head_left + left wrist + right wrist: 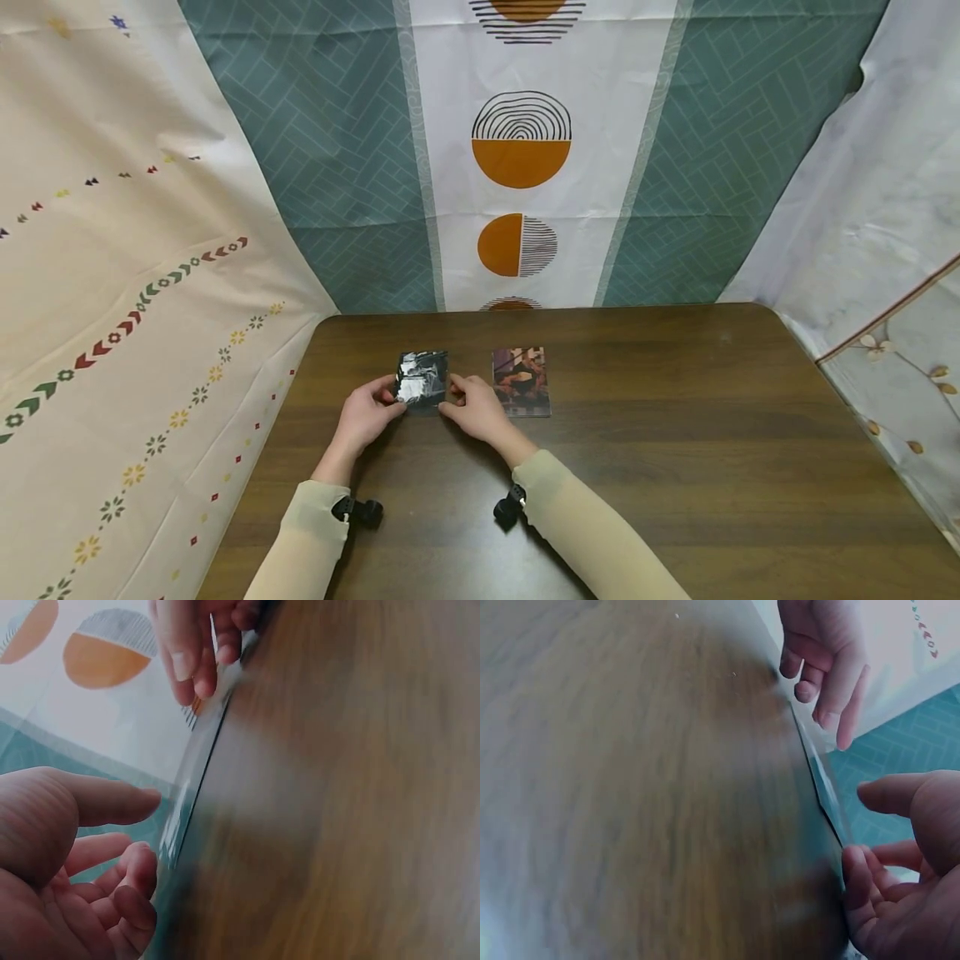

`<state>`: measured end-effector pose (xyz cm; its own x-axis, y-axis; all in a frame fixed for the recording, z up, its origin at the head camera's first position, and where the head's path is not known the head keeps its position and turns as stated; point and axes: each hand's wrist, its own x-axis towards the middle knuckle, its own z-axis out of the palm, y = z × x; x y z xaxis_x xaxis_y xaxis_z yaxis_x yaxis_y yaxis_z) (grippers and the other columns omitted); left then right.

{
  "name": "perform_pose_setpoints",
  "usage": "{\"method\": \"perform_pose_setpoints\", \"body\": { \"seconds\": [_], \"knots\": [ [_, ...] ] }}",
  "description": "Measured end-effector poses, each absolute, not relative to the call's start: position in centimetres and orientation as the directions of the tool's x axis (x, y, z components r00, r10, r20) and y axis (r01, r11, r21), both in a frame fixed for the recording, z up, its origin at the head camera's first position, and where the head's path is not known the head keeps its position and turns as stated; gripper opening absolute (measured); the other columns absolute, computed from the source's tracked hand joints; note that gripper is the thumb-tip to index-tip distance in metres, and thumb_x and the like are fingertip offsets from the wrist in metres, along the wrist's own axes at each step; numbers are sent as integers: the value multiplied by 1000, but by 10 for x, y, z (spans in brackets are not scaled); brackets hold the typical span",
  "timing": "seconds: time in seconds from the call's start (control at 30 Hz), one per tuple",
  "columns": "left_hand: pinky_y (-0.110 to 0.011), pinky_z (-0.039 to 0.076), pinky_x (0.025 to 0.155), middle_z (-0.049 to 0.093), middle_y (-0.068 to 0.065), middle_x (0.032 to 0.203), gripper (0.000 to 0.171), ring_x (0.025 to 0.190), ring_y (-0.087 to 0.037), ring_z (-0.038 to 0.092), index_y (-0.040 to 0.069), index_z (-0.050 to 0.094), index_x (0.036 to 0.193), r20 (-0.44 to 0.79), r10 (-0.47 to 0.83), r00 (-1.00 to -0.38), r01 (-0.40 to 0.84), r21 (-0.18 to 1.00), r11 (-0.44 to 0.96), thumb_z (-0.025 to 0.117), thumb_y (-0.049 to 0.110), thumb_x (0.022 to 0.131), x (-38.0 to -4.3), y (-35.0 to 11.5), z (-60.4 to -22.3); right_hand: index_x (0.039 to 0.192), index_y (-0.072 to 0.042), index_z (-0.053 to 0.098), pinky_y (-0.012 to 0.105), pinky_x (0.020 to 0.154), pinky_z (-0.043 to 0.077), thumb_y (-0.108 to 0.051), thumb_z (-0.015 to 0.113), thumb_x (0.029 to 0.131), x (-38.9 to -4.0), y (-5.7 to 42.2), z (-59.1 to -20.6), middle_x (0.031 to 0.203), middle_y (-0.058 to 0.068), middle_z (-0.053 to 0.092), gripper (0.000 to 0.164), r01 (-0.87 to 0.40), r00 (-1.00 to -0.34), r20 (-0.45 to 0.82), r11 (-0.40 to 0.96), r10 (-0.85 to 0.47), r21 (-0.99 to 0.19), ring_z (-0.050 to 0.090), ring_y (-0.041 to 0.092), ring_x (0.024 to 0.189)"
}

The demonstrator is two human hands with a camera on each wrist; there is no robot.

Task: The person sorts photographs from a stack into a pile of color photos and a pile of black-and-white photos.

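A thin, glossy black-and-white picture card (422, 379) lies on the brown table between my two hands. My left hand (365, 412) is at its left side, with thumb and fingertips close to the edge. On the opposite side, my right hand (476, 408) has its thumb and fingers spread along the right edge. The left wrist view shows the left thumb (120, 801) apart from the loosely bent fingers beside the card's shiny edge (187, 787). Likewise, the right wrist view has the right thumb (892, 793) standing off from the fingers.
A second picture card (521, 382), in reddish brown tones, lies just right of my right hand. Wood-grain tabletop (675, 450) extends to the right. A patterned cloth (517, 167) hangs behind the far edge, with pale cloths at both sides.
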<state>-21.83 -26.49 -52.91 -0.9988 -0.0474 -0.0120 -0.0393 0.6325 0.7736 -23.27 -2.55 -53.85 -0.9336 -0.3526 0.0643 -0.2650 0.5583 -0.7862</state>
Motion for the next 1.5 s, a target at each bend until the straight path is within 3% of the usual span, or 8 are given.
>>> {"method": "perform_pose_setpoints", "body": {
  "seconds": [0.23, 0.4, 0.67, 0.93, 1.2, 1.5],
  "knots": [
    [-27, 45, 63, 65, -11, 100, 56, 74, -18, 57, 0, 66, 143, 40, -66, -997, -2, 837, 547, 83, 9, 91, -216, -239, -524, 153, 2, 56, 32, 80, 52, -22, 75, 101, -230, -2, -529, 121, 10, 69, 61, -301, -928, 138, 478, -347, -825, 63, 11, 87],
    [-27, 44, 59, 66, -9, 98, 51, 73, -18, 56, 2, 69, 140, 64, -48, -997, 31, 862, 506, 82, 9, 92, -214, -210, -519, 153, 0, 58, 37, 81, 54, -23, 72, 103, -230, 24, -521, 125, 11, 71, 56, -302, -932, 152, 468, -330, -830, 65, 14, 89],
    [-27, 46, 61, 66, -7, 96, 51, 73, -15, 56, -3, 67, 141, 53, 34, -998, 63, 892, 447, 80, 7, 93, -216, -157, -524, 148, -1, 63, 41, 80, 56, -19, 74, 102, -232, 79, -525, 123, 14, 73, 51, -216, -970, 127, 499, -205, -839, 70, 25, 97],
    [-30, 44, 58, 66, -6, 95, 51, 64, -14, 53, -4, 65, 143, 6, 55, -998, 29, 910, 415, 78, 9, 95, -217, -124, -531, 149, -2, 63, 43, 79, 52, -22, 73, 102, -232, 118, -534, 126, 16, 69, 52, -116, -992, 67, 542, -109, -832, 65, 28, 99],
    [-33, 46, 68, 65, -4, 89, 49, 73, -16, 54, -6, 68, 138, 9, 26, -1000, 20, 888, 460, 78, 11, 94, -217, -108, -536, 146, 4, 62, 50, 91, 52, -21, 73, 101, -231, 132, -540, 128, 20, 68, 52, -83, -995, 38, 574, -90, -814, 65, 31, 103],
    [-36, 48, 75, 66, -3, 86, 48, 76, -18, 56, -5, 69, 137, -7, 21, -1000, 4, 875, 484, 79, 11, 93, -218, -95, -539, 143, 3, 66, 50, 89, 53, -21, 75, 100, -229, 137, -541, 119, 18, 69, 50, -87, -996, 52, 629, -74, -772, 65, 29, 97]
  ]
}}
